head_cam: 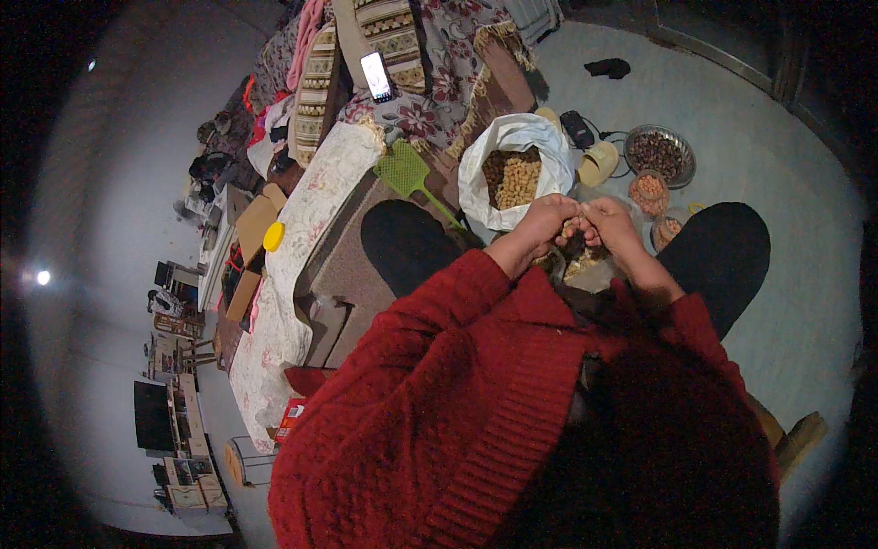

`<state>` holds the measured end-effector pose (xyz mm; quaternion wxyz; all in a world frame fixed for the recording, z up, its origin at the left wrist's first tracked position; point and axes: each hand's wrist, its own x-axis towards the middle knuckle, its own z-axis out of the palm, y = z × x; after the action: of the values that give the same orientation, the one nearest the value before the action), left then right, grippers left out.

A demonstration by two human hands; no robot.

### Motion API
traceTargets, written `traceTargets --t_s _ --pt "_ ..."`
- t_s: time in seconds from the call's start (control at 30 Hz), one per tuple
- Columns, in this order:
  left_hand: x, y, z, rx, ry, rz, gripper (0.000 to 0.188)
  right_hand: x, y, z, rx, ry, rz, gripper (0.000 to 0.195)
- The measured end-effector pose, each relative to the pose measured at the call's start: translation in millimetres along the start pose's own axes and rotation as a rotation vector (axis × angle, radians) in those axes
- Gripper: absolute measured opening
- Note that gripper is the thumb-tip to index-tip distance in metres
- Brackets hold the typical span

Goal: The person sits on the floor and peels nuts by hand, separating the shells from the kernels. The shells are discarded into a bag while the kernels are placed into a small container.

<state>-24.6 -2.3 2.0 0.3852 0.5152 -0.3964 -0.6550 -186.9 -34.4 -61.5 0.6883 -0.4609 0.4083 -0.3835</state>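
Observation:
My left hand [550,218] and my right hand [606,218] meet at the fingertips, pinching what looks like a peanut pod between them. Below them a bag [595,276] holds cracked shells. Just beyond my left hand stands a white sack [473,180] of unshelled peanuts [519,180]. Past my right hand are a container of pink shelled peanuts [649,193], a second such container [664,233] partly hidden by my knee, and a metal bowl [689,168] of small dark pieces that I cannot identify.
A green fly swatter [403,169] leans at the sofa edge, beside the sack. Yellowish slippers [598,163] and a black device with a cable [577,129] lie on the floor. A lit phone [376,77] rests on the sofa cover. A yellow lid [274,237] lies left, near a cardboard box [255,219].

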Motion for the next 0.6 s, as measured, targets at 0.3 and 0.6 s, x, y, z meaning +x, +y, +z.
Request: traceTargets --t_s 0.3,0.6 --pt "0.5 -6.0 -1.8 0.01 -0.015 0.014 0.011 -0.4 0.3 4.0 -0.137 -0.017 0.059 0.026" --pt "0.0 -9.5 -8.3 -0.048 -0.085 0.014 0.01 -2.7 -3.1 6.1 -0.157 -0.051 -0.017 0.028"
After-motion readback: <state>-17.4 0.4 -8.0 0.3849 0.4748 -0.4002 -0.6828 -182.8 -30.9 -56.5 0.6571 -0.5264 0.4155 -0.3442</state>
